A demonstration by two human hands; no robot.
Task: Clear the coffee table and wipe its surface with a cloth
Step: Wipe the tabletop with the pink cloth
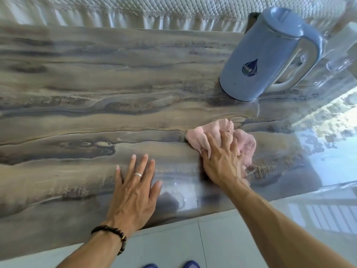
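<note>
The glossy coffee table with a brown-and-grey marbled, wood-grain-like top (96, 97) fills most of the frame, its near edge running from the lower left up toward the right, where window glare washes over the surface. Beyond its far edge, along the top of the frame, hangs a white quilted cover with a pleated, lace-trimmed skirt (135, 14). Pale floor tiles (222, 244) show at the bottom, with two blue shoe tips (190, 265) at the very lower edge.

In the upper right stands a light blue plastic electric kettle with a lid, a looped handle and a dark water-drop label (270, 55), upright on the table (the wide lens makes it look tilted). To the right of it are blurred clear glass cups (338, 64); their number cannot be told.

The crumpled pale pink cloth (218, 132) lies on the table right of centre, below the kettle and apart from it. The right hand (222, 161) lies on top of the cloth's near part, fingers curled into the fabric and gripping it, so the cloth bulges out beyond and to either side of the fingers.

The left hand (133, 190) rests flat on the table in the lower centre, just left of the right hand, fingers straight and spread, holding nothing. It wears a silver ring (138, 174), and a dark beaded bracelet (112, 234) circles the wrist.
</note>
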